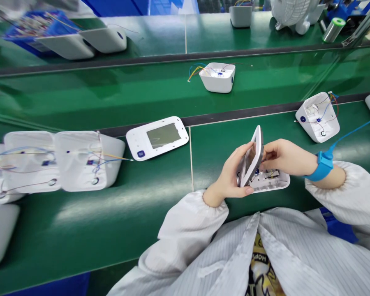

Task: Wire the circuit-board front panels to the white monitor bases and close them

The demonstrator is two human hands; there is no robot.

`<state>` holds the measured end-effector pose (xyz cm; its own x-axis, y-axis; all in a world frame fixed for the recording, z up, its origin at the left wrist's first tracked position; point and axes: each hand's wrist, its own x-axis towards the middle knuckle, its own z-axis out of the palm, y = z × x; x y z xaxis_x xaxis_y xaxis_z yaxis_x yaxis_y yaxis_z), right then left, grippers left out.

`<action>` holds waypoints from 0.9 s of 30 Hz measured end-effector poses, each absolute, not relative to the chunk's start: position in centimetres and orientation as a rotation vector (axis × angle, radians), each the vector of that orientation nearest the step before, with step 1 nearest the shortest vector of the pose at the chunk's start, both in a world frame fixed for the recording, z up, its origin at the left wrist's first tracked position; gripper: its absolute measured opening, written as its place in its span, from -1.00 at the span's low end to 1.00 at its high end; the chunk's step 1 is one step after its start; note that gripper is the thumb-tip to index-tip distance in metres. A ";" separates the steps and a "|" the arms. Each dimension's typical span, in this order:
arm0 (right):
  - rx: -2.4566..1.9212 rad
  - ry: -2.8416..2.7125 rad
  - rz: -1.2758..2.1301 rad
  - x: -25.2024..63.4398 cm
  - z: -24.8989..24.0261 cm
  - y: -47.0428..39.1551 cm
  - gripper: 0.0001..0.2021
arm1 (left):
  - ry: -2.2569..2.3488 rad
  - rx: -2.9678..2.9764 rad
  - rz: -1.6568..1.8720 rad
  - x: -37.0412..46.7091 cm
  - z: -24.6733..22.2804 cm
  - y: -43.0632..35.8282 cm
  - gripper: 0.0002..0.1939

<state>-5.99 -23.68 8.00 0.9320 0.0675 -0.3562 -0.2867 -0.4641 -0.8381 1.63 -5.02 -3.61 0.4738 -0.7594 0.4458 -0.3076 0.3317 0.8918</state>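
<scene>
My left hand (232,170) is closed around the edges of a white front panel with a dark screen (253,158), holding it tilted up nearly on its side. Under it a white plastic housing (277,183) lies open side up on the bench, with small parts and wiring inside. My right hand (282,156) wears a blue wrist strap (323,165). Its fingers are pinched together behind the raised panel, just above the housing; what they hold is hidden. Left of my hands, another white front panel (137,139) with a grey screen lies face up.
Several open white housings (112,164) with loose wires stand at the left. One more housing (319,123) sits at the right, another (217,80) on the green belt. On the far ledge are a blue bin (46,31), a solder spool (333,31) and a white fan (291,12).
</scene>
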 end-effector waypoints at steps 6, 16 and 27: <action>-2.495 -0.004 0.378 -6.1 8.6 -22.9 -0.82 | -1.099 1.271 -0.359 1.6 -3.6 -4.9 0.07; -2.278 0.041 0.324 -5.9 7.9 -23.8 -0.81 | -1.085 1.249 -0.393 1.6 -3.7 -4.8 0.07; -2.673 -0.111 0.193 -7.1 8.2 -22.8 -0.78 | -1.082 1.226 -0.410 1.6 -3.5 -4.8 0.05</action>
